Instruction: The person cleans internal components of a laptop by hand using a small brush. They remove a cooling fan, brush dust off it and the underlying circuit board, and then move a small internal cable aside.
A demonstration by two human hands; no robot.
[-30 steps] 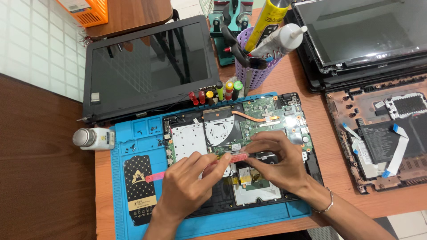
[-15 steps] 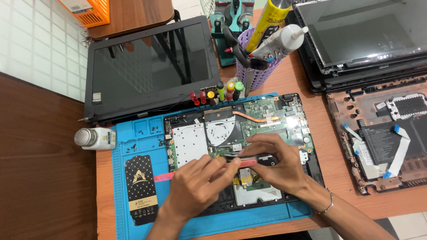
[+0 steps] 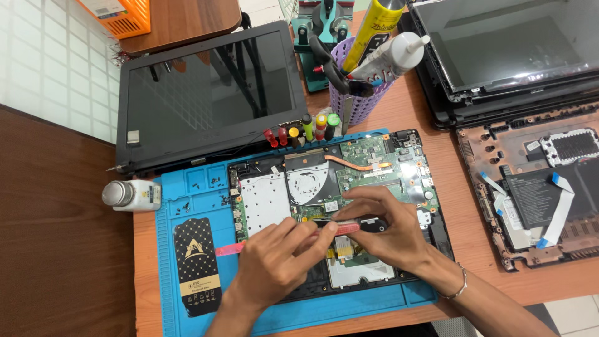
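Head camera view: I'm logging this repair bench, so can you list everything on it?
Opened laptop base: one, green board showing, on the mat.
Mat: one, blue, on the wooden table.
Pink tool: one, held over the laptop base.
Detached screen: one, black, behind the mat.
Small bottle: one, white, lying left of the mat.
Basket: one, purple, holding tubes and tools, behind the laptop base.
Second laptop shell: one, brownish, at right.
Black screen frames: stacked, top right.
Orange crate: one, top left.
Left hand: on the pink tool.
Right hand: pinching the pink tool.
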